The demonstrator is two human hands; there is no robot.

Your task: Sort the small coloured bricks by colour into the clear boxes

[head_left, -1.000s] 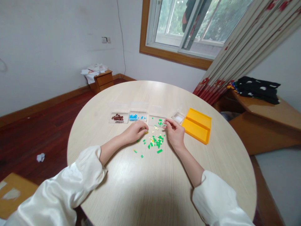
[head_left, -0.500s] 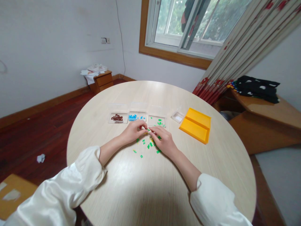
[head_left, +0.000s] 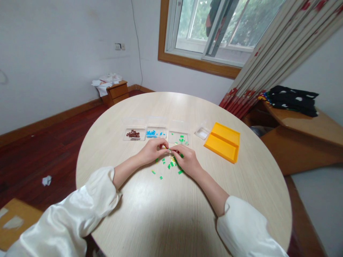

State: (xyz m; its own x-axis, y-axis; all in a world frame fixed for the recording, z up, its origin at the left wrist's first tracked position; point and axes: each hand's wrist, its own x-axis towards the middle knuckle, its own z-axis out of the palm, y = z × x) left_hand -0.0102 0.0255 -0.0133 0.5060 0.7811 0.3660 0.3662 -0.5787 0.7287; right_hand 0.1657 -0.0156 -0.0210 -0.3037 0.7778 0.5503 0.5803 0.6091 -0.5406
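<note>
My left hand (head_left: 150,151) and my right hand (head_left: 187,159) meet fingertip to fingertip above the table. Both are closed in a pinch on tiny building bricks (head_left: 169,150), partly greenish and whitish; their exact shape is hidden by the fingers. Loose green bricks (head_left: 170,165) and some yellow ones lie scattered under and in front of my hands. Just beyond my fingers stands a clear box (head_left: 175,138) with several green bricks in it. Left of it are a clear box with blue bricks (head_left: 151,134) and one with brown bricks (head_left: 133,133).
A yellow divided tray (head_left: 223,142) lies to the right on the round table (head_left: 155,214), beside a small clear container (head_left: 202,133). Behind the table are a window (head_left: 209,32) and a curtain (head_left: 257,60). A wooden desk (head_left: 308,132) stands at the right.
My fingertips have shifted slightly at the pinch, and less of the green brick shows between them. The boxes, the tray and the loose bricks have stayed in place.
</note>
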